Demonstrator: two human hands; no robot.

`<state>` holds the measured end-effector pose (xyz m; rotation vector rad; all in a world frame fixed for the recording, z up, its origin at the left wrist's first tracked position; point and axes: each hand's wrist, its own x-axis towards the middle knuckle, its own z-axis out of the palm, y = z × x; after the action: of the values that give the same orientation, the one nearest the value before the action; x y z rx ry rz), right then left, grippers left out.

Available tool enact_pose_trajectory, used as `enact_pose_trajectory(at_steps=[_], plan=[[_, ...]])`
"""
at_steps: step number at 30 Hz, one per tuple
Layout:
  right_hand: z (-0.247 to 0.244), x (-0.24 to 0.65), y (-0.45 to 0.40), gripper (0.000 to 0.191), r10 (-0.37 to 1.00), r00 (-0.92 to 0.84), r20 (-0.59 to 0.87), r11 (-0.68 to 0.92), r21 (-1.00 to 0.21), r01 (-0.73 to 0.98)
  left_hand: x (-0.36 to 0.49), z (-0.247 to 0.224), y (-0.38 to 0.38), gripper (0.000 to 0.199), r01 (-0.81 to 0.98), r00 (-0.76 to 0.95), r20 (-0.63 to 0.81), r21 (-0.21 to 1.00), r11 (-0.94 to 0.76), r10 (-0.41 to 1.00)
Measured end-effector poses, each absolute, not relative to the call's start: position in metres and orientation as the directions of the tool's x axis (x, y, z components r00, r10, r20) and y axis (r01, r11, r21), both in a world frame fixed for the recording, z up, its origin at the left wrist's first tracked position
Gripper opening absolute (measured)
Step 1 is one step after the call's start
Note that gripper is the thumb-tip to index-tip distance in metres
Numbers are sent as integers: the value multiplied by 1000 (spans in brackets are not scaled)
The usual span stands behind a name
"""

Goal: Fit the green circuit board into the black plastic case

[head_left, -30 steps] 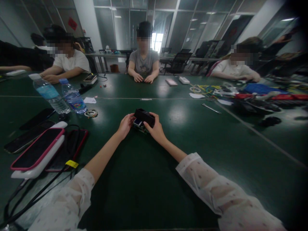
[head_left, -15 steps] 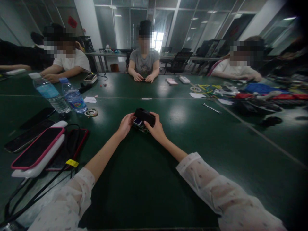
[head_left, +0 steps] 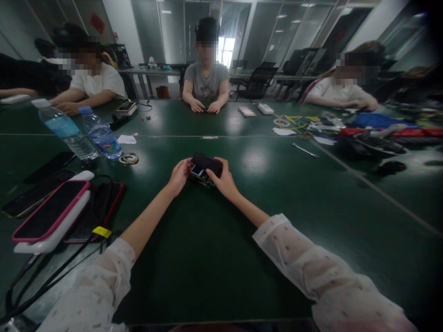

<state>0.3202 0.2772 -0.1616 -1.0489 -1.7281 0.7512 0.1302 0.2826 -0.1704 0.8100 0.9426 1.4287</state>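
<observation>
Between my two hands, low over the green table (head_left: 194,258), is a black box-like cover (head_left: 206,162). Under it shows a small electronic device (head_left: 202,179) with a bluish-white screen and what looks like a circuit board. My left hand (head_left: 180,176) has its fingers closed at the left end of the pair. On the right, my right hand (head_left: 224,180) grips the black cover, thumb in front and fingers behind. Which of the two parts my left fingertips press on is hard to make out. The far side of the device is hidden.
Left of me lie phones (head_left: 51,210), a white power bank (head_left: 29,246) and black cables (head_left: 51,288). Behind them stand two water bottles (head_left: 102,133) and a tape roll (head_left: 129,158). A wrench (head_left: 304,150) and heaped cables (head_left: 380,127) are at right. Several people sit opposite.
The black cover has tilted slightly, and more of the screen beneath it shows. Both hands keep their hold. The whole view has shifted a little.
</observation>
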Motion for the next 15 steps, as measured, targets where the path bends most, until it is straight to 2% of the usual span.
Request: enact_pose_trajectory(at_steps=[15], plan=[[-162, 319, 278, 58, 897, -177, 406, 442, -849, 291, 132, -167, 281, 24, -481, -73, -21, 877, -17, 997]])
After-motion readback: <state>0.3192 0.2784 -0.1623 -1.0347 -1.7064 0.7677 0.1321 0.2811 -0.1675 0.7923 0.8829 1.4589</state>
